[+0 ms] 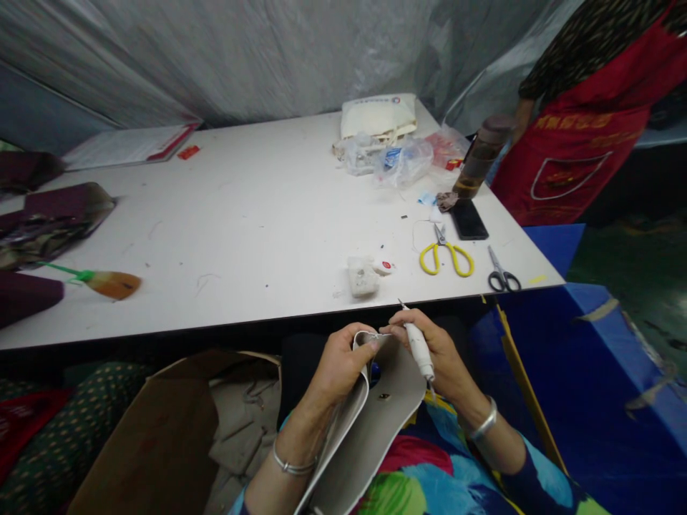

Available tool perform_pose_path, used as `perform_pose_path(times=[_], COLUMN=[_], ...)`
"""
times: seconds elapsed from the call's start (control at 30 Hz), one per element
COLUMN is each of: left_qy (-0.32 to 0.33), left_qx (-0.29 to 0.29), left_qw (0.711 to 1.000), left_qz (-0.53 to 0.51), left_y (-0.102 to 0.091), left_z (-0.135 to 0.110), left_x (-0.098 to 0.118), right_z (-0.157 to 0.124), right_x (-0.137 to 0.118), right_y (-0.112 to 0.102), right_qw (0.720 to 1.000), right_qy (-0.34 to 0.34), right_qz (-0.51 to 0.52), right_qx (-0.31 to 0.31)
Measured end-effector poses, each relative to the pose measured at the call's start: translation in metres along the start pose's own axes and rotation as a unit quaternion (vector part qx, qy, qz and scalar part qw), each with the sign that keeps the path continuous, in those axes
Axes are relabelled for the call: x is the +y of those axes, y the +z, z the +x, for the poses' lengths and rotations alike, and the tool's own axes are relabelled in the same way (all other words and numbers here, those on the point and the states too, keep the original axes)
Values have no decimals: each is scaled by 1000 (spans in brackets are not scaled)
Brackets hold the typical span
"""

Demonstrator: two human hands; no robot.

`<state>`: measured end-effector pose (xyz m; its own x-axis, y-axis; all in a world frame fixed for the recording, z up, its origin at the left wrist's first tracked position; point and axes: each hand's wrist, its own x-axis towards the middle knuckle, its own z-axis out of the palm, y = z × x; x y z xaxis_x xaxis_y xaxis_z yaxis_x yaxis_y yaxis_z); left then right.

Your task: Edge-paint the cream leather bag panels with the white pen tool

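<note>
A light grey handbag piece with a curved flap and a small metal fitting lies across my lap, its top end raised near the table edge. My left hand pinches the folded upper edge. In my right hand is a white pen-shaped tool with a thin metal tip pointing up and away. Fingers of that same hand also touch the bag's upper edge, close to the left fingertips. The inside of the fold is partly hidden by my fingers.
On the white table are a whitish block, yellow-handled scissors, black scissors, a phone, a bottle and plastic bags. A cardboard box stands left. A person in a red apron stands right.
</note>
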<state>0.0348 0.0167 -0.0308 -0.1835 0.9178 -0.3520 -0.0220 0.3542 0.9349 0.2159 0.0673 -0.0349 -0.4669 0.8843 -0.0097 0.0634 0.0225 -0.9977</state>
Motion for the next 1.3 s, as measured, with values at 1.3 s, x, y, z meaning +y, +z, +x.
perform_pose_path(times=[1.3], left_qy=[339], left_qx=[85], left_qw=[895], left_qz=[276], left_y=[-108], left_z=[-206], left_x=[88], right_z=[-8], right_x=[-30], right_y=[28], right_qw=[942], right_qy=[-127], right_qz=[-311], right_qx=[-2])
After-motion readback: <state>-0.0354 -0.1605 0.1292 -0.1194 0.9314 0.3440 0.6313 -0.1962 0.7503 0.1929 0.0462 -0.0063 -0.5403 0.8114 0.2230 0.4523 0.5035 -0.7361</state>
